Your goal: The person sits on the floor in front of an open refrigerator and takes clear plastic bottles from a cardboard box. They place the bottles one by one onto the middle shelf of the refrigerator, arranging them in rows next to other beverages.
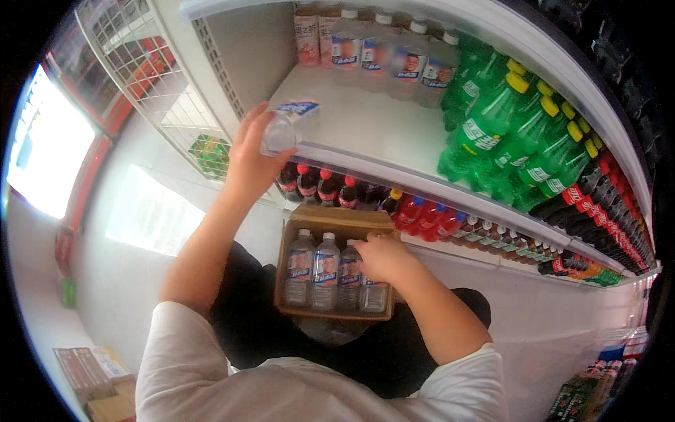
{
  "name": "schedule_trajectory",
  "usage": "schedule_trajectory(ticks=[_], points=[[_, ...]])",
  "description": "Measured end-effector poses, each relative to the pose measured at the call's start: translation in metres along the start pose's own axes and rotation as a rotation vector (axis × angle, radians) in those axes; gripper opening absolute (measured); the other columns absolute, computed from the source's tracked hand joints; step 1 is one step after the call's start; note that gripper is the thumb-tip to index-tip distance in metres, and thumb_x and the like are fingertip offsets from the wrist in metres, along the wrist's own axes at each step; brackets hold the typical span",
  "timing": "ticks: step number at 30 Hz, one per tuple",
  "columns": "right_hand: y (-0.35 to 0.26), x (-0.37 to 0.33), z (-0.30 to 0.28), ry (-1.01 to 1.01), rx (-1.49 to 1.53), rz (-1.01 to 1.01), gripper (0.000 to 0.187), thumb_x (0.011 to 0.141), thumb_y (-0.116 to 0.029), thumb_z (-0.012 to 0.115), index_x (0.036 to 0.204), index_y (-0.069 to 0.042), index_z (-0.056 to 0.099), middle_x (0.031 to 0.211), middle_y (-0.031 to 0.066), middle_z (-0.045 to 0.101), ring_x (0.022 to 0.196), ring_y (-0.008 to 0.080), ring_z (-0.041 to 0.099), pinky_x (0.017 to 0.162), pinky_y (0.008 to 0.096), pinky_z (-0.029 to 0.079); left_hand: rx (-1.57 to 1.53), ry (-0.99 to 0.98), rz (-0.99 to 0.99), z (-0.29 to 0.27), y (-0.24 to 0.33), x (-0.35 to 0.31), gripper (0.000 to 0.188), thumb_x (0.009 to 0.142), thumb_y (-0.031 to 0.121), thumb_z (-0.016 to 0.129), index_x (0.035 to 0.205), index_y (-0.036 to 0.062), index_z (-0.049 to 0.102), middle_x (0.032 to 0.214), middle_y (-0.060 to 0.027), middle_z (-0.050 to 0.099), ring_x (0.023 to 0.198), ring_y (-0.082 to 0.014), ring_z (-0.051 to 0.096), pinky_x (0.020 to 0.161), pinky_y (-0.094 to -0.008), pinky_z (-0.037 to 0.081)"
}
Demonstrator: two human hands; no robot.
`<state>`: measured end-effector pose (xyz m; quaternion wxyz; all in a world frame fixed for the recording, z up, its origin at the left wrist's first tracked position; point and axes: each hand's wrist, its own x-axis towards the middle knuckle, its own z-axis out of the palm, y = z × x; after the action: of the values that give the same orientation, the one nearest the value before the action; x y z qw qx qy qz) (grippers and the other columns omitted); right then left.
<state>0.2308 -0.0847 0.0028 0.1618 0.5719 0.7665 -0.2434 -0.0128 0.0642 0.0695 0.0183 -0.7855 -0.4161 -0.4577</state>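
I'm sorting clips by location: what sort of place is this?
Likely a shop: display shelves with rows of green bottles, and an open cardboard box of clear bottles.

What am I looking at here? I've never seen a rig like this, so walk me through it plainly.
There is no machine: these are a person's two bare hands. The one picture comes from a wide fisheye camera on the person's head, looking down, so straight edges bend near the rim.

The left hand holds a clear bottle, tilted, at the shelf. The right hand is at the box, over the tops of its bottles; whether it grips one is unclear.

On the shelf, clear bottles stand at the back and green bottles to the right.
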Motion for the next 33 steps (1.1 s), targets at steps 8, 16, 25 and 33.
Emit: schedule_trajectory(ticks=[8, 16, 25, 33], points=[[-0.005, 0.006, 0.000, -0.033, 0.005, -0.017, 0.058, 0.094, -0.033, 0.064, 0.145, -0.009, 0.052, 0.131, 0.0210, 0.059, 0.124, 0.0384, 0.059, 0.101, 0.0491, 0.051, -0.262, 0.028, -0.304, 0.005, 0.007, -0.005, 0.059, 0.072, 0.003, 0.086, 0.126, 0.0013, 0.062, 0.128, -0.0181, 0.063, 0.114, -0.0281, 0.067, 0.090, -0.0381, 0.059], [0.009, 0.006, -0.024, -0.070, 0.101, 0.037, 0.054, 0.095, -0.031, 0.062, 0.142, -0.007, 0.054, 0.138, 0.0225, 0.058, 0.125, 0.0387, 0.058, 0.103, 0.0485, 0.049, -1.143, 0.070, -0.901, 0.006, -0.016, -0.005, 0.067, 0.080, 0.015, 0.082, 0.136, -0.0022, 0.049, 0.115, -0.0170, 0.066, 0.098, -0.0292, 0.070, 0.073, -0.0402, 0.064], [0.059, 0.001, -0.047, 0.549, 0.745, -0.045, 0.029, 0.094, -0.020, 0.064, 0.115, 0.000, 0.067, 0.105, 0.0244, 0.072, 0.101, 0.0390, 0.070, 0.088, 0.0438, 0.054, -1.474, -0.468, -0.811, 0.002, -0.005, -0.045, 0.051, 0.082, 0.023, 0.080, 0.121, 0.0054, 0.051, 0.099, -0.0126, 0.068, 0.073, -0.0213, 0.070, 0.052, -0.0344, 0.060], [0.055, 0.010, -0.038, 0.479, 0.712, 0.091, 0.034, 0.091, -0.024, 0.069, 0.115, 0.001, 0.067, 0.104, 0.0221, 0.073, 0.096, 0.0338, 0.071, 0.085, 0.0417, 0.055, -0.595, -0.902, -0.376, 0.056, 0.047, -0.093, 0.054, 0.067, 0.028, 0.089, 0.104, 0.0013, 0.061, 0.092, -0.0142, 0.069, 0.082, -0.0233, 0.068, 0.075, -0.0375, 0.055]])
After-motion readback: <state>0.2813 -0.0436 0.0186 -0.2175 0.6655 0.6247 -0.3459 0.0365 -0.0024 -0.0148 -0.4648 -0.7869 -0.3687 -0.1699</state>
